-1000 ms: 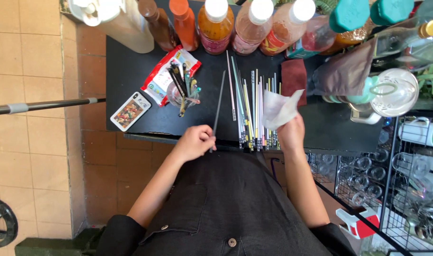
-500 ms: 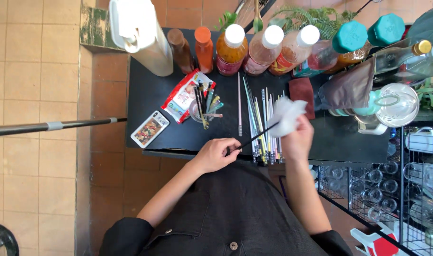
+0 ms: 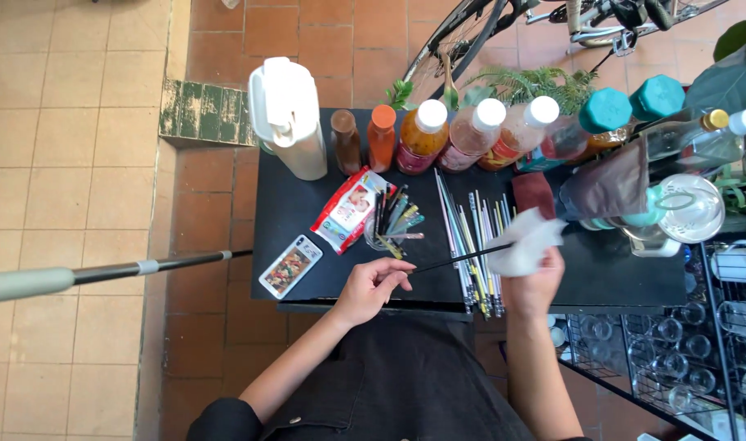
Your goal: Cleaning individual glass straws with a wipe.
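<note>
Left hand (image 3: 371, 287) low at the table's near edge, fingertips pinched on one end of a thin black straw (image 3: 458, 259); right hand (image 3: 529, 282) closed around a crumpled white cloth (image 3: 526, 242), with the straw's far end running into that cloth — wiping, by the look of it. Just beyond the hands, a row of long straws (image 3: 469, 237) laid side by side on the black table (image 3: 291, 212), pale, green and dark ones mixed; further left, a clear cup (image 3: 383, 237) stuffed with more straws and small brushes, tips fanned out. Beside the cup, a red and white wipes packet (image 3: 346, 210); nearer the edge, a phone (image 3: 289, 265) lying flat. Along the far edge, a white jug (image 3: 289, 118) and a line of capped bottles (image 3: 422, 137) with orange and pink contents. Judged from the layout: one straw in hand, many lying in the row; cannot tell which of those are already wiped, so roughly midway at best — cup's contents seemingly still to handle.
</note>
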